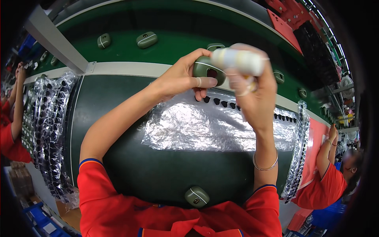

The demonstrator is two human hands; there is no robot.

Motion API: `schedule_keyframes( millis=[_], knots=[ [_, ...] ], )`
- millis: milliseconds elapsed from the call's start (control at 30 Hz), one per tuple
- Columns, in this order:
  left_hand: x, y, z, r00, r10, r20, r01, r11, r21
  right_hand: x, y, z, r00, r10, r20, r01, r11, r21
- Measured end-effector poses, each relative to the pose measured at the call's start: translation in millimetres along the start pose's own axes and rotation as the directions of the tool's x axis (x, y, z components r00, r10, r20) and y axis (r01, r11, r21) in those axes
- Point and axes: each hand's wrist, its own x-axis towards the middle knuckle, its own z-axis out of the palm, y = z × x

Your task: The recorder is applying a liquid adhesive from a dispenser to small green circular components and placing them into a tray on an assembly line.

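Observation:
My left hand (179, 79) is closed around an olive-green rounded case (202, 67) with a white seam line and a dark opening in its face. Its thumb presses along the lower edge. In my right hand (258, 89) a small white bottle (239, 60) lies sideways, its end close to the case; motion blurs both, and I cannot tell if they touch. Below my hands a shiny clear plastic sheet (189, 128) is spread on the dark green table (166, 168), with a row of small black pieces (224, 104) along its far edge.
Another green case (197, 196) sits near my body. Beyond a metal rail (130, 68), several more cases (147, 40) rest on a green belt (173, 27). Bundled plastic strips (51, 130) lie left, more (297, 158) right. Co-workers in red sleeves (325, 189) flank me on both sides.

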Motion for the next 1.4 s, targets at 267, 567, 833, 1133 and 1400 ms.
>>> schedule_keyframes(
  millis=[267, 567, 833, 1133, 1400],
  knots=[
    [23, -11, -24, 0.997, -0.051, 0.056, 0.052, 0.998, -0.022, 3, 9, -4, 0.938, 0.319, 0.134, -0.326, 0.945, 0.032],
    [60, -59, -96, 0.845, 0.522, -0.116, 0.15, -0.023, 0.988, -4, 42, 10, 0.823, 0.485, 0.298, -0.274, 0.797, -0.538],
    [40, -33, -126, 0.888, 0.314, -0.334, 0.296, 0.165, 0.941, -15, 56, 31, 0.791, 0.565, 0.236, -0.284, 0.68, -0.677],
    [28, -8, -42, 0.926, -0.235, -0.295, 0.239, 0.971, -0.022, 4, 13, -6, 0.816, 0.556, 0.157, -0.518, 0.825, -0.228],
    [10, -5, 8, 0.993, -0.076, 0.089, 0.076, 0.997, 0.004, 6, 4, -17, 0.913, 0.406, -0.039, -0.408, 0.904, -0.128]
  ],
)
